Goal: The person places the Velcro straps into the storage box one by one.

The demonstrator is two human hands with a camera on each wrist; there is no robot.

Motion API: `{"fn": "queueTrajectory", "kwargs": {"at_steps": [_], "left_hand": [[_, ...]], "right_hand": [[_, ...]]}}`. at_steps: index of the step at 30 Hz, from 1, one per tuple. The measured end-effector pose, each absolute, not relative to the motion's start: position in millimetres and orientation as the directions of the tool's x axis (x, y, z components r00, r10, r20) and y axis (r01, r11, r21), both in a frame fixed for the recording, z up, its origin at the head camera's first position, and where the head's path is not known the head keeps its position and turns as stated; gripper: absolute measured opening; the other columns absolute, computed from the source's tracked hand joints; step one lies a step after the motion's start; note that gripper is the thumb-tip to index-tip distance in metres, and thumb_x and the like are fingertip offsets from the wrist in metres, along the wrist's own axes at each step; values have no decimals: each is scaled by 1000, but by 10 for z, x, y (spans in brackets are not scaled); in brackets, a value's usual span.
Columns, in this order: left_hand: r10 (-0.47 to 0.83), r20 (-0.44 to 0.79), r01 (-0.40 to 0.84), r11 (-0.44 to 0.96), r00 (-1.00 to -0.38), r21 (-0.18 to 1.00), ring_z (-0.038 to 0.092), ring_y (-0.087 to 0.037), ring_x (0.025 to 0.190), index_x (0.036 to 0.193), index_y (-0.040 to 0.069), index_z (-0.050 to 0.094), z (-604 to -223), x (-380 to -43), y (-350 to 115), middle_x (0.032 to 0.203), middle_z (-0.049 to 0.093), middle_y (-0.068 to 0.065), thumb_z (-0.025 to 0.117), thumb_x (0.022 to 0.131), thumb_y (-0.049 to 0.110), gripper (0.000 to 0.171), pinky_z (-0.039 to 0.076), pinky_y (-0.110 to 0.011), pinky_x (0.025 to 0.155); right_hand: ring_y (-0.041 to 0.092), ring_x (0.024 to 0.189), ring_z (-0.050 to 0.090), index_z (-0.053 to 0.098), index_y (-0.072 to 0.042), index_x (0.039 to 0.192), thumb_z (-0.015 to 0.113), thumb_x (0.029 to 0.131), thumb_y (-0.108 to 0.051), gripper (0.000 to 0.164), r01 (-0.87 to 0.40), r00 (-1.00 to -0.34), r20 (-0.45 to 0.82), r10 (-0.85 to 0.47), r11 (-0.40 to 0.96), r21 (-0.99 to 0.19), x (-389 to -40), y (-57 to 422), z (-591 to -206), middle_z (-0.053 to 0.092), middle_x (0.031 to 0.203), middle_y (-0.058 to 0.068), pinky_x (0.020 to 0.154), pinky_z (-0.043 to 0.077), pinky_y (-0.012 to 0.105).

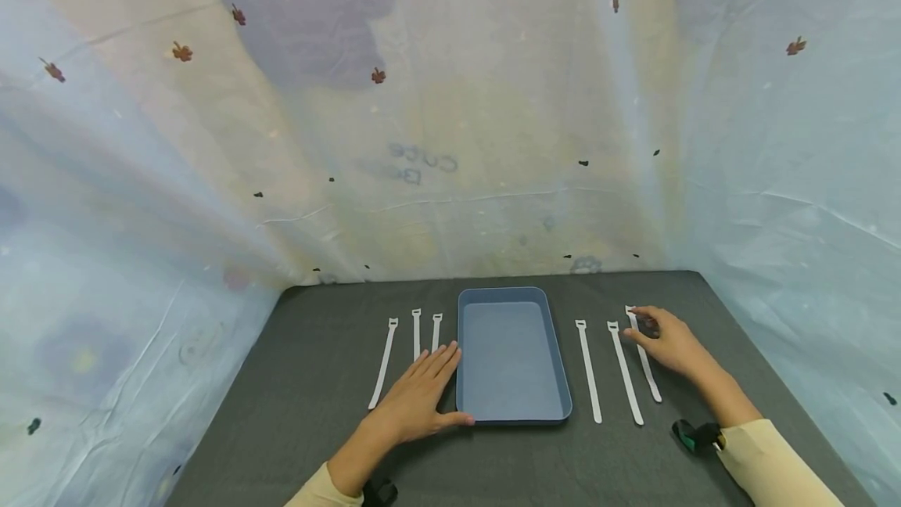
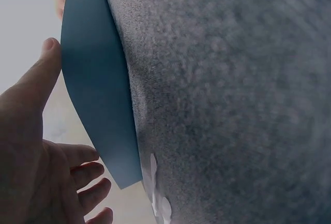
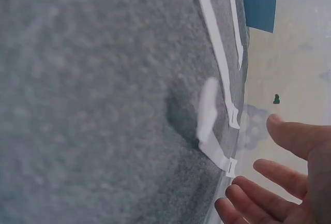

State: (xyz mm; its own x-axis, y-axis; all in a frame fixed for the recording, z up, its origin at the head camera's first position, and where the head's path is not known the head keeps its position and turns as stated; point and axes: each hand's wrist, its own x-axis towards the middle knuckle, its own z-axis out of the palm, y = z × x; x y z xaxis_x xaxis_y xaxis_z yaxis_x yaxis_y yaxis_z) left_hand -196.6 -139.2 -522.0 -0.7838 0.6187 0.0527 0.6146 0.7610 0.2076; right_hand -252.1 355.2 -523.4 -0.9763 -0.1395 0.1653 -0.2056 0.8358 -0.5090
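Note:
A shallow blue-grey tray (image 1: 503, 358) lies on the dark cloth. My left hand (image 1: 414, 399) is at its left side, fingers straight along the edge and thumb at the near left corner. In the left wrist view the thumb and fingertips are right at the tray's rim (image 2: 98, 79). My right hand (image 1: 669, 341) hovers over the head of the rightmost white hook-and-loop cable strap (image 1: 649, 374), its fingers spread apart. That strap (image 3: 208, 113) shows a raised bend in the right wrist view. Two more straps, a middle one (image 1: 625, 374) and an inner one (image 1: 590, 374), lie right of the tray.
Left of the tray lie three similar straps: an outer one (image 1: 383, 362), a middle one (image 1: 416, 333) and an inner one (image 1: 436, 329), the latter two partly hidden by my left hand. The dark cloth-covered table (image 1: 310, 382) ends at a patterned curtain (image 1: 479, 139).

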Motion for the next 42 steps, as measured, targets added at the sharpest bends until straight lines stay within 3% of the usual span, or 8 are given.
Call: {"fn": "queueTrajectory", "kwargs": {"at_steps": [10, 17, 26, 42], "left_hand": [[623, 60, 621, 757, -780, 201, 26, -34, 163, 170, 4, 25, -5254, -1988, -1374, 178, 24, -14, 52, 93, 86, 116, 21, -56, 133], [625, 75, 626, 753, -777, 203, 28, -35, 162, 170, 3, 27, -5244, -1972, -1354, 177, 26, -15, 50, 92, 88, 118, 21, -56, 133], [603, 17, 596, 782, -797, 180, 26, -31, 163, 170, 3, 28, -5161, -1971, -1314, 177, 25, -13, 58, 91, 84, 117, 21, -53, 134], [591, 5, 581, 790, -806, 195, 24, -31, 164, 171, 4, 25, -5193, -1971, -1310, 178, 22, -12, 63, 91, 81, 117, 19, -52, 134]], "right_hand": [[51, 109, 66, 61, 15, 131, 72, 105, -20, 45, -91, -994, 107, -37, 824, -559, -2632, 3581, -5203, 66, 122, 37, 88, 57, 64], [45, 98, 68, 65, 14, 121, 72, 103, -17, 37, -84, -992, 129, -11, 815, -573, -2700, 3646, -5266, 69, 110, 32, 82, 58, 60], [30, 85, 65, 70, 9, 106, 76, 99, -16, 26, -48, -991, 126, 33, 807, -588, -2774, 3709, -5344, 70, 96, 20, 71, 51, 40], [22, 77, 56, 69, 4, 93, 80, 97, -21, 28, -16, -991, 113, 66, 793, -609, -2834, 3713, -5417, 64, 85, 12, 66, 45, 36]]}}
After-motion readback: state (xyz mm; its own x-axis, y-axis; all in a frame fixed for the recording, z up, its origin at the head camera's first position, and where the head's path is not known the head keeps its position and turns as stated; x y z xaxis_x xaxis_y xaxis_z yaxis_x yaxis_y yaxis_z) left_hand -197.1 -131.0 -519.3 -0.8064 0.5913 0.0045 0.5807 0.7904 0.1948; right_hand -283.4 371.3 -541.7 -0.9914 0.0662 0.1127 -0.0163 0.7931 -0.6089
